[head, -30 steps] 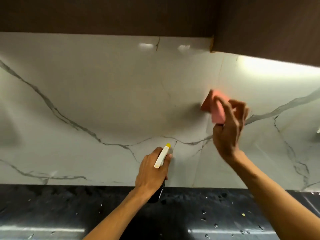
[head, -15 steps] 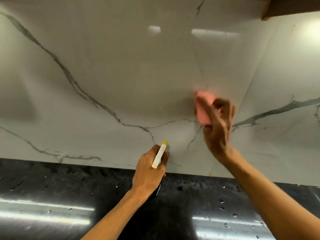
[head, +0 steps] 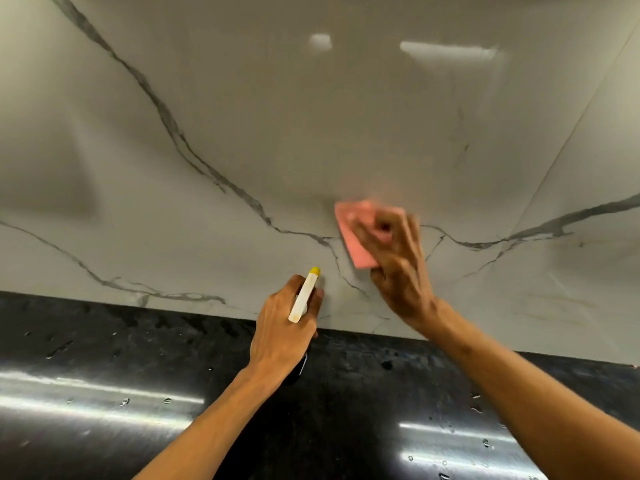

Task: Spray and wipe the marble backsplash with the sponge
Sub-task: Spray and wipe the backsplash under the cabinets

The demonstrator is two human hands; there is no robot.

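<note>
- Counter: black, glossy and dotted with drops. Liquid running down the wall would likely pool along its back edge, and a bottle set down there might slide.
- Left hand: its fingers are wrapped round the neck of the bottle, low against the wall just above the counter. The yellow-tipped nozzle points up at the marble, just below and left of the sponge. A squeeze from here would probably catch the other hand or land on a patch the sponge has already covered.
- Right hand: it grips the sponge and presses it to the wall. The blur hides how each finger lies. If the grip is loose, a wet sponge could slip out and drop onto the counter.
- Sponge: pink and tilted, it sits on the lower middle of the backsplash, where the grey veins meet. If only one edge bears on the wall, it will probably leave streaks.
- Backsplash: the gloss and light reflections make wet and dry hard to tell apart, so patches higher up could be missed. The joint on the right may trap liquid.
</note>
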